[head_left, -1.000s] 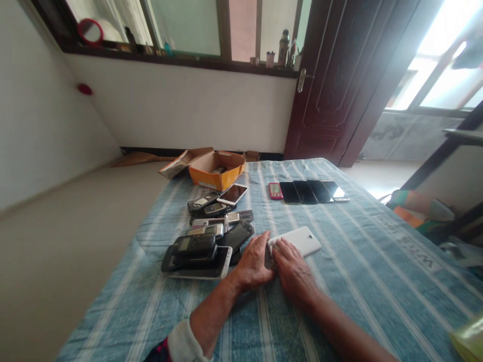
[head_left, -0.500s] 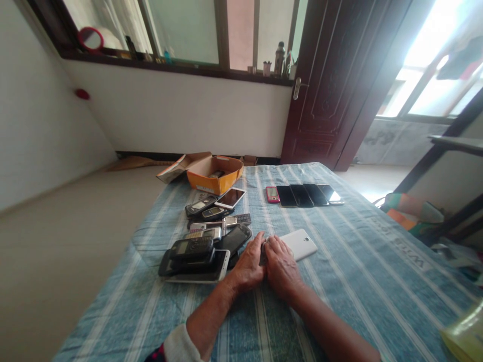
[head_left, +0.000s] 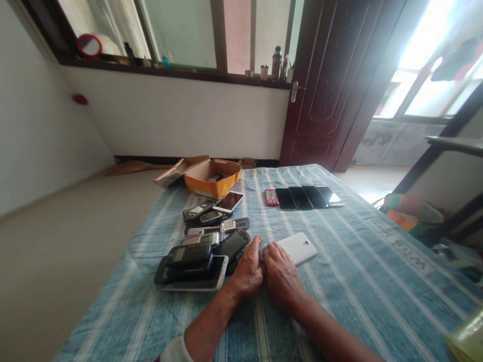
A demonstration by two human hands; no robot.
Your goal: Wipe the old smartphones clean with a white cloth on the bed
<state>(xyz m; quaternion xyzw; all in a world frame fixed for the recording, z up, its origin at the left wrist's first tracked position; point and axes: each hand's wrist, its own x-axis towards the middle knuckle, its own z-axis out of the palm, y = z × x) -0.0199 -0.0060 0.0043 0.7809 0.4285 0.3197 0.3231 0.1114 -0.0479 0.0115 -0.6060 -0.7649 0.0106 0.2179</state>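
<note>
I count: one white smartphone (head_left: 300, 248), back up, on blue striped cloth (head_left: 339, 291); right hand (head_left: 281, 274), fingers bunched over its left end; left hand (head_left: 246, 271), close alongside, grip hidden; I cannot tell what either holds; leftward, assorted phones (head_left: 188, 255)

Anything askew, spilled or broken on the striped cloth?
Only the phone pile beside the left hand looks askew: phones overlap at mixed angles, unlike the neat phone row farther back. No spill or clear damage visible.
</note>
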